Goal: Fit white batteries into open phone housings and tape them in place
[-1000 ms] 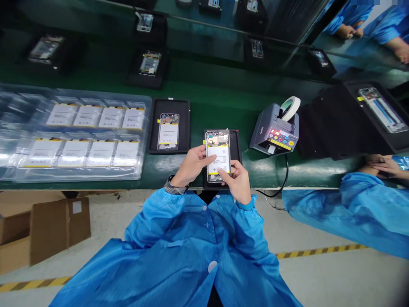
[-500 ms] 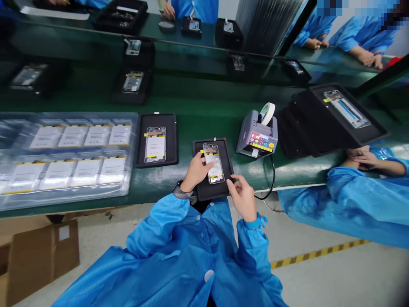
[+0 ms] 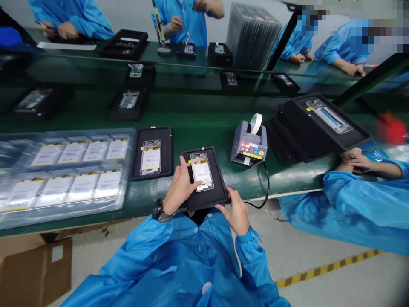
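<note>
An opened phone with a white battery lies in a black tray at the table's front edge, in front of me. My left hand is at the tray's left side, its index finger stretched out and its thumb over the lower part of the phone. My right hand pinches the tray's lower right corner between thumb and fingers. Left of these, a second black tray holds another opened phone with a battery.
Clear plastic trays of white batteries lie at the left. A tape dispenser stands right of my tray, its black cable running over the edge. Stacked black trays are farther right, near a co-worker's hands. Other people work across the table.
The view has tilted upward. My left hand's thumb has slid down the phone and its index finger has straightened. My right hand has closed on the tray's lower right corner.
</note>
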`<act>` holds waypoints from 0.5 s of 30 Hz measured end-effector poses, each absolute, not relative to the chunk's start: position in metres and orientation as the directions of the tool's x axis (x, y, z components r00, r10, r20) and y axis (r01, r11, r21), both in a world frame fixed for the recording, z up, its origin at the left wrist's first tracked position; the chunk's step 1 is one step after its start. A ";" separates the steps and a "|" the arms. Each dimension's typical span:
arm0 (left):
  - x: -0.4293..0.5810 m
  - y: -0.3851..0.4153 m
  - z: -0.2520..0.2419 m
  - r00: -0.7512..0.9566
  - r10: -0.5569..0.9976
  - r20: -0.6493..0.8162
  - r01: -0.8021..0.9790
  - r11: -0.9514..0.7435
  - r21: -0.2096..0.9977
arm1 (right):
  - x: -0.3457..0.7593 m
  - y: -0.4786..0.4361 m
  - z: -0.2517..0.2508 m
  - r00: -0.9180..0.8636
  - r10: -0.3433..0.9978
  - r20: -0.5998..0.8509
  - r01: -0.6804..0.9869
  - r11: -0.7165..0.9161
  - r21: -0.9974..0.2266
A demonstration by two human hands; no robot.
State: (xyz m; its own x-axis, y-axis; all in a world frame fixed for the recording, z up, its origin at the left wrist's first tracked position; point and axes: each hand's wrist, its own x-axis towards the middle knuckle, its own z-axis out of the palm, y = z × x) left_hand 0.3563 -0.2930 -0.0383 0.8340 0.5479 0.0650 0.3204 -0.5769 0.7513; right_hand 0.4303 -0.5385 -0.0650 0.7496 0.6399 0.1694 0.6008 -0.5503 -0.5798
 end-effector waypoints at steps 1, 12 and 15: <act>0.349 -0.297 -0.036 0.840 0.528 0.125 0.300 -0.645 0.703 | 0.428 -0.537 -0.066 0.749 0.637 0.181 0.603 -0.543 -0.585; 0.345 -0.294 -0.090 0.921 0.235 0.309 0.146 -0.947 0.285 | 0.450 -0.513 -0.021 0.660 0.749 0.054 0.545 -0.427 -0.722; 0.413 -0.238 -0.078 0.954 0.208 0.217 0.168 -0.967 0.192 | 0.503 -0.556 0.047 0.644 0.754 0.127 0.469 -0.258 -0.845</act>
State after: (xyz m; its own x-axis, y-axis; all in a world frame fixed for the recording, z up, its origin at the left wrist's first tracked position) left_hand 0.4126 -0.2378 -0.0779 0.9538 0.2082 0.2168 0.1675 -0.9670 0.1918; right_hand 0.5028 -0.5562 0.0474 0.6440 0.7544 0.1269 0.4685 -0.2578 -0.8450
